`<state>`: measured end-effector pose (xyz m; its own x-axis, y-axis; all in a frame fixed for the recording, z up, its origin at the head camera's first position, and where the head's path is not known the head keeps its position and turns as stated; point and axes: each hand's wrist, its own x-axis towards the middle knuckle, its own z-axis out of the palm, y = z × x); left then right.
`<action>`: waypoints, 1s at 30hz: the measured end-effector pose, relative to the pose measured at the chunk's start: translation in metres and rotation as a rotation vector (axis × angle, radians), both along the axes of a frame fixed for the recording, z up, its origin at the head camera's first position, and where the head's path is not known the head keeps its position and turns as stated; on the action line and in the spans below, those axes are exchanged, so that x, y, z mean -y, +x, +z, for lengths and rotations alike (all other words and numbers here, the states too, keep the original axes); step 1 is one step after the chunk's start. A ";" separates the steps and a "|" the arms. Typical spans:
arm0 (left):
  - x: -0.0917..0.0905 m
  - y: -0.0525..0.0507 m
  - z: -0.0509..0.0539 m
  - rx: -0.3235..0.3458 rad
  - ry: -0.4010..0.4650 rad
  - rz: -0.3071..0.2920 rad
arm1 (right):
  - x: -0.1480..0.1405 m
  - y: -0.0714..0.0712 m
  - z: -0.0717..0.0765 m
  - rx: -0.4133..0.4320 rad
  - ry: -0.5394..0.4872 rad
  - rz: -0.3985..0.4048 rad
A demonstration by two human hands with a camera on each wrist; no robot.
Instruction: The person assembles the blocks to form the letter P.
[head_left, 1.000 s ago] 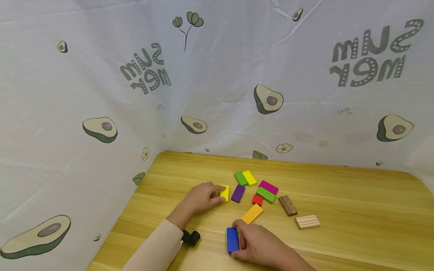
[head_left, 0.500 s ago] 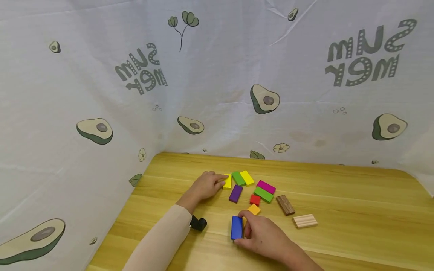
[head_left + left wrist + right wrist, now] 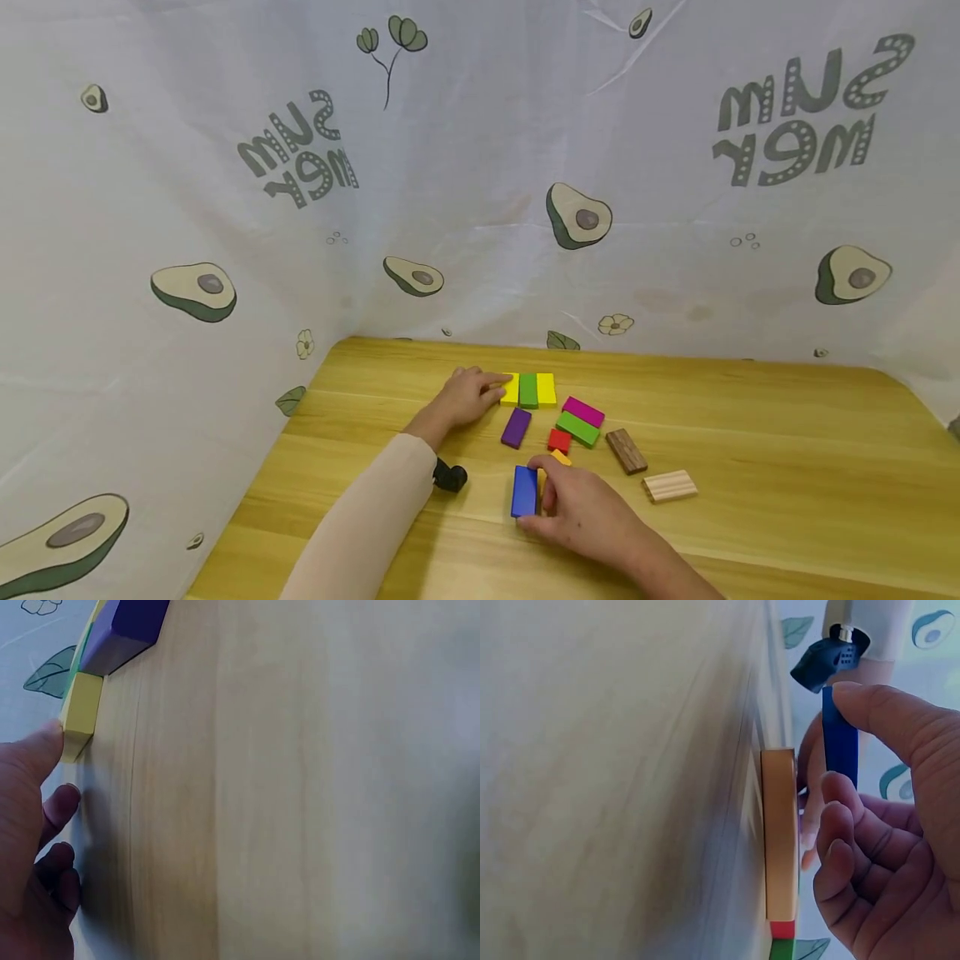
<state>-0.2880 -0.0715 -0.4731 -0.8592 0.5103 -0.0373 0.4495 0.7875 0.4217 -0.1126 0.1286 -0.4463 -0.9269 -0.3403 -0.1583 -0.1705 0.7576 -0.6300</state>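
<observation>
In the head view my left hand [image 3: 465,398] holds a yellow block [image 3: 512,397] between thumb and index finger. That block stands flush at the left of a green block [image 3: 528,390] and a second yellow block [image 3: 547,389], making a straight row. A purple block [image 3: 516,427] lies just in front of the row. My right hand [image 3: 588,510] pinches a blue block [image 3: 524,492] by its two ends. The right wrist view shows the blue block [image 3: 841,746] raised off the table, beside an orange block [image 3: 780,832] that the hand partly hides in the head view.
Right of the purple block lie a red block [image 3: 558,441], a green block [image 3: 577,429] and a magenta block [image 3: 583,412]. Farther right are a dark brown block [image 3: 626,451] and a pale ridged block [image 3: 670,486]. A printed sheet [image 3: 480,167] hangs behind the wooden table [image 3: 750,450].
My left hand has moved the yellow block away from me, against the green one, and the row has straightened. My right hand has carried the blue block slightly forward, covering more of the orange one.
</observation>
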 end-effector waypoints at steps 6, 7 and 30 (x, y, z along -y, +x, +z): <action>-0.003 -0.008 -0.001 0.062 0.053 0.030 | 0.003 -0.003 0.002 -0.048 0.020 -0.020; -0.003 -0.009 -0.001 0.072 0.057 0.039 | 0.003 -0.003 0.002 -0.050 0.019 -0.022; -0.010 -0.034 -0.002 0.147 0.086 0.150 | 0.010 -0.034 0.000 -0.241 0.098 -0.057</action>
